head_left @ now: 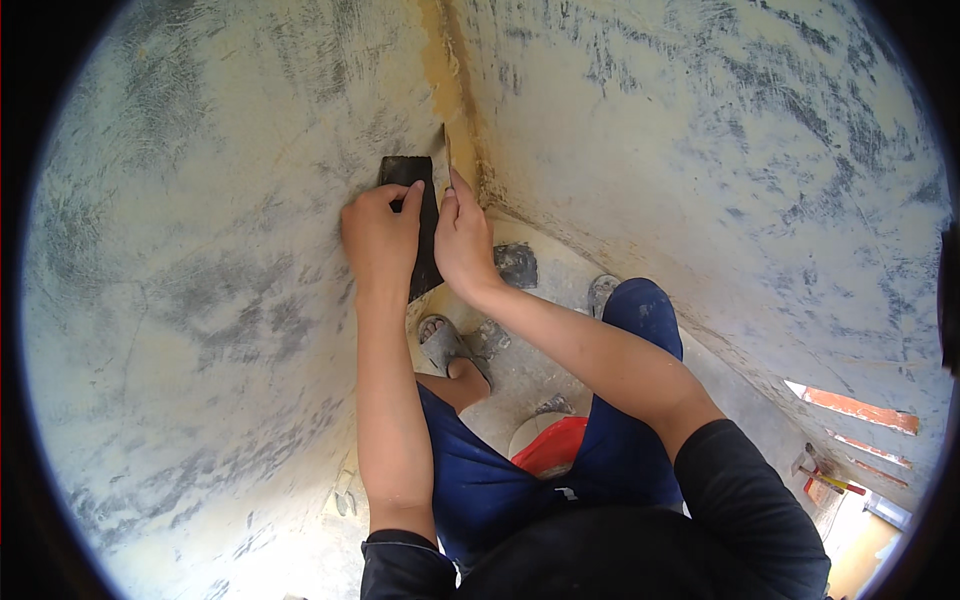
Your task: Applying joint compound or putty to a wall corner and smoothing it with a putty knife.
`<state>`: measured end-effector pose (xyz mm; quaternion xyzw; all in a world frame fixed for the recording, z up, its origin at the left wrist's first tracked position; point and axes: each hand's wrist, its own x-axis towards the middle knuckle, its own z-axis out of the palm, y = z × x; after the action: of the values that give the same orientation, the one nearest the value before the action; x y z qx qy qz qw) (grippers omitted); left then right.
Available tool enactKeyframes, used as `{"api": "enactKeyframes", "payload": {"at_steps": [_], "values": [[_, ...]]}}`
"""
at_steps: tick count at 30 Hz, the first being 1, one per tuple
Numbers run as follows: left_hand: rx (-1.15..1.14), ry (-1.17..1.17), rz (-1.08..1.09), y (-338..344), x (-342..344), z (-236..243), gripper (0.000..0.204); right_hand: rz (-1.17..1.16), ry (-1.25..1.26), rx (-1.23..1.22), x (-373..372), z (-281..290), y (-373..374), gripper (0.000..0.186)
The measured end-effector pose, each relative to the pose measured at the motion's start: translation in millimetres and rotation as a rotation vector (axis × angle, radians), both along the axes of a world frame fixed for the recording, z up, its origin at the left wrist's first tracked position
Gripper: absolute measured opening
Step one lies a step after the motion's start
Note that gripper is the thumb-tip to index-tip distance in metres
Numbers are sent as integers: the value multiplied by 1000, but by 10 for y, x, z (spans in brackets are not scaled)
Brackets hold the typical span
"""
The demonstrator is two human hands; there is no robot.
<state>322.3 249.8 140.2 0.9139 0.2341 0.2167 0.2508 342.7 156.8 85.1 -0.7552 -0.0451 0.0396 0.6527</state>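
Observation:
My left hand (pixel 383 235) is closed, thumb and fingertips pinched at a flat black rectangular sheet (pixel 425 225) beside the left wall. The sheet hangs lengthwise between my two hands; its exact kind cannot be made out. My right hand (pixel 464 240) is closed round a thin blade-like tool (pixel 446 150), seen nearly edge-on, its forefinger stretched along it. The blade stands close to the inside corner (pixel 462 110), where a yellowish-brown band of filler runs down. My right palm hides the tool's lower part.
Patchy grey-white walls rise at left (pixel 200 250) and right (pixel 700 150). Below are my sandalled feet (pixel 440 340), a dark patch (pixel 516 264) on the floor and a red object (pixel 553 447) between my legs. Slots with orange edges (pixel 860 408) and a yellow-and-red handled tool (pixel 835 483) lie lower right.

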Motion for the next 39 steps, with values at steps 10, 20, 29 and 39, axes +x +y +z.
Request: {"api": "enactKeyframes", "payload": {"at_steps": [10,20,29,39], "values": [[12,-18,-15,-5,-4,13,29,-77,-113,-11,164,-16,12,45],[16,-11,-17,-19,15,13,27,-56,-33,6,181,-63,11,44],[13,-3,1,19,-20,-7,31,-14,104,49,177,84,-37,44],[-11,21,6,-20,-17,65,30,-24,-13,23,184,30,-31,45]]}}
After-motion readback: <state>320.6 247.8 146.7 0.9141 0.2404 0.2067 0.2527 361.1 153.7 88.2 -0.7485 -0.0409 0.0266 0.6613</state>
